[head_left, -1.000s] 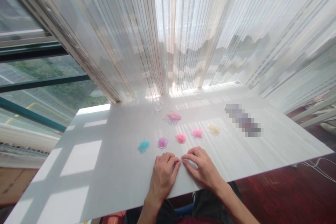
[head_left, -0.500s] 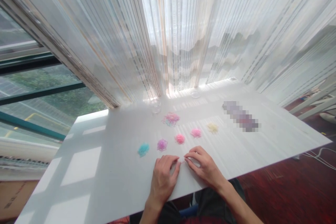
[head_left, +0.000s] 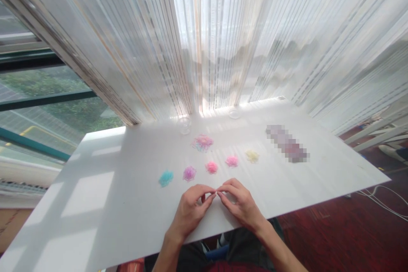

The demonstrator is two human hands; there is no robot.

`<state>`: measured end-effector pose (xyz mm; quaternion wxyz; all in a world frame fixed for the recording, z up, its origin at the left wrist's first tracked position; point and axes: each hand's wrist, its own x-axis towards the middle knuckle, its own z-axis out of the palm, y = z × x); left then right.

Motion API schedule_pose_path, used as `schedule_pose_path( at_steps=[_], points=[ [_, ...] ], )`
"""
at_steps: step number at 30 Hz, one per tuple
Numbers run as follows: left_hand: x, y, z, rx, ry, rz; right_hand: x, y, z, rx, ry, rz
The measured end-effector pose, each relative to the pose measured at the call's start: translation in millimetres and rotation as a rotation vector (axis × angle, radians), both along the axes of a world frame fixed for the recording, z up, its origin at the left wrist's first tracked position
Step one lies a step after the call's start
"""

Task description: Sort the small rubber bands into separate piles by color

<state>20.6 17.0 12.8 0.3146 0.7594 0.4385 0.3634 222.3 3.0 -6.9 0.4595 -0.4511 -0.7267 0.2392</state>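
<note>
Close to the table's front edge, my left hand (head_left: 193,207) and my right hand (head_left: 240,205) meet fingertip to fingertip. Both are closed in a pinch, apparently on one tiny pinkish rubber band (head_left: 216,192), mostly hidden by the fingers. Just beyond them, small heaps of what look like thin rubber bands lie in a slanting row: a teal pile (head_left: 166,178), a purple pile (head_left: 189,173), a coral-pink pile (head_left: 211,167), a lighter pink pile (head_left: 232,161) and a pale yellow pile (head_left: 252,156). Behind the row sits a larger mixed-colour pile (head_left: 203,143).
The white table (head_left: 137,216) stands against a striped sheer curtain (head_left: 219,42). A clear round container (head_left: 184,125) and a clear shallow dish or lid (head_left: 234,113) are at the back. A blurred-out purplish object (head_left: 287,143) lies to the right. White cables (head_left: 379,197) run across the floor.
My two hands have come together; the gap between their fingertips, where a thin pinkish strand showed, has closed. The view has shifted slightly, and the piles look unchanged.
</note>
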Motion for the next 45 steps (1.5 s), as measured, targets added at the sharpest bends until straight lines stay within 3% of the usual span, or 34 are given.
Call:
schedule_pose_path(
  at_steps=[9,14,28,45],
  points=[
    [-1,-2,-15.9,-0.048,-0.062,0.069,2,1,2.6,0.011,0.035,0.039],
    [0,-3,-14.6,-0.024,-0.062,0.074,2,1,3.5,0.051,0.066,-0.002],
    [2,-4,-8.9,0.009,-0.011,0.016,-1,3,4.9,0.004,0.014,0.046],
    [4,-3,-10.4,0.089,0.004,0.088,0,4,5.0,0.020,0.029,0.022]
  ],
)
